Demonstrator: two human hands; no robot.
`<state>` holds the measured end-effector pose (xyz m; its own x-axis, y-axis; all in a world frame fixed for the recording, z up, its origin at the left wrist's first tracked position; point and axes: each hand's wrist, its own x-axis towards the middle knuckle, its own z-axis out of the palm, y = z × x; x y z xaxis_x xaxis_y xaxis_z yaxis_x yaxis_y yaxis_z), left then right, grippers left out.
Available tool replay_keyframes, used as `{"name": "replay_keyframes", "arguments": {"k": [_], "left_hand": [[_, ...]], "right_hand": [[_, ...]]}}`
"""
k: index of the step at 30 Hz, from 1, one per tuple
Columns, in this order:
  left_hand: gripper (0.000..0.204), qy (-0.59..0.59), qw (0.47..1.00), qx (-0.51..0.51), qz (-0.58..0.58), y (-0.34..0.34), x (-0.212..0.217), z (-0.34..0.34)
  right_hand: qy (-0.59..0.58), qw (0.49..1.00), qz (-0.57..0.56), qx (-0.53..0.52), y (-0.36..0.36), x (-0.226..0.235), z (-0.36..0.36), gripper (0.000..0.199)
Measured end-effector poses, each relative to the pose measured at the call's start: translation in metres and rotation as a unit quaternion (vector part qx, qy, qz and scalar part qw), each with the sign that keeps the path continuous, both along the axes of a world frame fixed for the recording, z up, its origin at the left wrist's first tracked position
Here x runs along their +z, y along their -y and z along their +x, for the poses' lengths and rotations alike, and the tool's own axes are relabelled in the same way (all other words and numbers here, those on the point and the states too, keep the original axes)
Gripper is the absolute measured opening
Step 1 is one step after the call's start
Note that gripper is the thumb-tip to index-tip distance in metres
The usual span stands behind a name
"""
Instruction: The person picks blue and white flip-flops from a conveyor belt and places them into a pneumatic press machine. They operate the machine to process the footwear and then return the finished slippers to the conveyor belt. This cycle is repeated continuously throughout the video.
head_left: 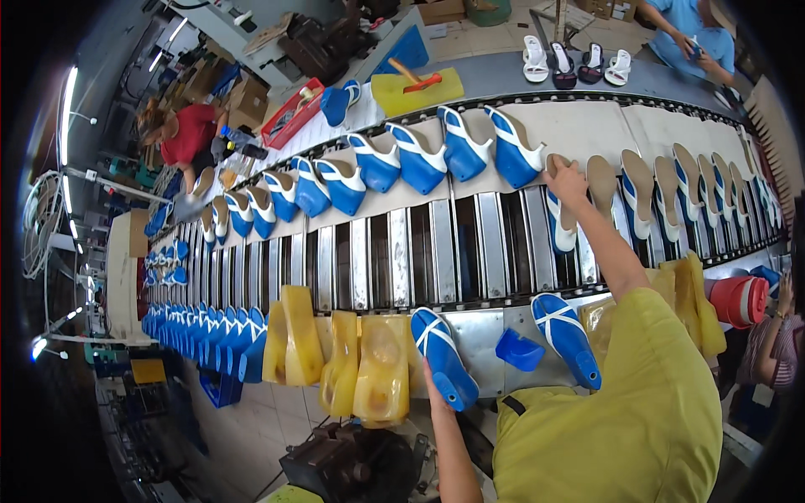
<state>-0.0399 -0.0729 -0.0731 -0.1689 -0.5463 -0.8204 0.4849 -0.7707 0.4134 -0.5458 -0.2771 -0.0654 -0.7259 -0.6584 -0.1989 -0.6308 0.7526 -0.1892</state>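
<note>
My left hand [438,396] is closed along the side of a blue shoe last [443,356] with white crossed straps, at the near edge of the conveyor. My right arm reaches across the rollers. At its end my right hand [566,180] grips the far end of a blue and white sandal [562,222] with a tan sole; my fingers partly cover it. Just right of that hand stands a tan sole [601,183]. Another strapped blue last [566,335] lies on the near metal ledge, with a small blue scoop-shaped piece [519,350] between the two lasts.
Rows of blue and white heeled sandals [444,147] line the far side of the roller conveyor [394,260]. Yellow translucent moulds [381,369] hang over the near edge. Beyond are a red tray [292,113], a hammer [415,77] on a yellow pad and other workers.
</note>
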Motion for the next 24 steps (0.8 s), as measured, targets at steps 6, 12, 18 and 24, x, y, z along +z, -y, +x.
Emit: {"name": "replay_keyframes", "arguments": {"k": [6, 12, 18, 24], "left_hand": [[0.074, 0.008, 1.000, 0.023, 0.010, -0.001, -0.005, -0.001], [0.090, -0.021, 0.998, -0.036, 0.041, 0.020, 0.017, -0.014], [0.084, -0.031, 1.000, -0.004, -0.001, 0.008, 0.021, -0.017], [0.077, -0.158, 0.984, -0.034, -0.081, -0.039, 0.045, 0.007]], "right_hand": [[0.028, 0.985, 0.148, 0.087, -0.007, 0.009, -0.006, 0.052], [0.002, 0.935, -0.141, 0.324, -0.040, 0.025, 0.106, 0.027], [0.004, 0.403, -0.092, 0.910, -0.178, 0.028, 0.231, 0.040], [0.140, 0.516, -0.052, 0.844, -0.140, 0.003, 0.203, 0.012]]}}
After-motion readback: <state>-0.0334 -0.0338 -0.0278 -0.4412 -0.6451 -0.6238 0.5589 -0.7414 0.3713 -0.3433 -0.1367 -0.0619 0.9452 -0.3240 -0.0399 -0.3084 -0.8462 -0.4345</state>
